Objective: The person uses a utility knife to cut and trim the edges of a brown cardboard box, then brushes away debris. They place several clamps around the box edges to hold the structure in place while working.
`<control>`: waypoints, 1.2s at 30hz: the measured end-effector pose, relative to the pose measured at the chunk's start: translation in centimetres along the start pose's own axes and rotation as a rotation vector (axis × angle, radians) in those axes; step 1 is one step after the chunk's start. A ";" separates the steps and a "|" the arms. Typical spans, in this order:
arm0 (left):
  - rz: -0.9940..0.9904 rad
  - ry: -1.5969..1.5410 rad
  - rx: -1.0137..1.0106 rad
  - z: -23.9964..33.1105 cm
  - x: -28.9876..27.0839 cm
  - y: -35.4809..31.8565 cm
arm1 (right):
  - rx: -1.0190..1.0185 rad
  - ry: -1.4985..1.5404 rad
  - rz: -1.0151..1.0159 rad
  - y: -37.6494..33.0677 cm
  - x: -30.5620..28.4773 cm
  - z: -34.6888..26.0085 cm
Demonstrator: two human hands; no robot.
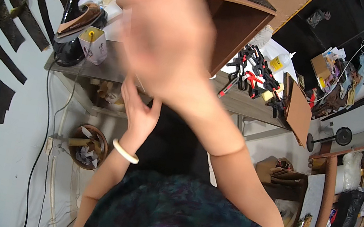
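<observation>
On the table [261, 114], the brown open box [242, 33] is set on the far side beyond the hands, and could be knocked if the blurred right hand [163, 38] were swung too far; whether anything is gripped there cannot be told. The left hand's [137, 113] thumb and fingers are seen apart, tips partly hidden, its hold unclear. At left, the iron [78, 19] could be tipped if the black cord [31, 175] hanging below were snagged.
</observation>
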State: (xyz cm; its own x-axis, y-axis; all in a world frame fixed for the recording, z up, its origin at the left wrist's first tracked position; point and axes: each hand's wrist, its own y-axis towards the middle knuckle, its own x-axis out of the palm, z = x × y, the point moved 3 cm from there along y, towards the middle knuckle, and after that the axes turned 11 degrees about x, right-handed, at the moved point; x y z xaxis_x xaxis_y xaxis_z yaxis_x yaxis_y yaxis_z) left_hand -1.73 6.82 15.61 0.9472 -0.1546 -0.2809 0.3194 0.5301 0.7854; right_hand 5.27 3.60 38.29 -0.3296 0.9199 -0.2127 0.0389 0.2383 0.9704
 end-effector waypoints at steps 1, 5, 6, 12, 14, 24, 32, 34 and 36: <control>0.006 -0.009 0.033 1.4 1.1 1.8 | -0.016 -0.143 0.168 0.7 -4.8 3.0; 0.082 0.004 0.177 1.7 5.0 7.2 | 0.588 -0.028 0.374 1.5 -19.0 17.8; 0.131 -0.026 0.191 0.7 5.6 7.6 | 0.823 0.173 0.338 0.1 -20.1 21.3; 0.220 -0.138 0.182 0.3 5.3 9.8 | 1.364 0.719 -0.258 -10.6 -15.8 25.2; 0.174 -0.107 0.256 1.9 4.8 12.7 | 1.273 0.675 -0.153 -11.9 -14.5 24.2; -0.491 0.174 0.704 11.5 5.7 23.7 | 1.504 1.259 0.331 -24.2 -9.9 20.7; -0.657 0.292 0.829 11.1 12.0 22.8 | 1.775 1.251 0.126 -30.6 -9.0 21.0; -0.679 0.219 0.773 11.5 10.5 23.9 | 1.953 1.077 -0.160 -29.0 -9.2 20.5; -0.712 0.234 0.732 11.4 10.4 24.1 | 2.012 0.867 -0.355 -26.9 -11.7 20.1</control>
State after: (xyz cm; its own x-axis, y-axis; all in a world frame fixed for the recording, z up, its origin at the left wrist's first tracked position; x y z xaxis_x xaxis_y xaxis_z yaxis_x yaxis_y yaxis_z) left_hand 16.14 8.43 37.89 0.5294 -0.0267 -0.8479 0.8138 -0.2666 0.5165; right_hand 27.08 -7.26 12.40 -0.7316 0.5921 0.3379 0.3435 0.7483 -0.5675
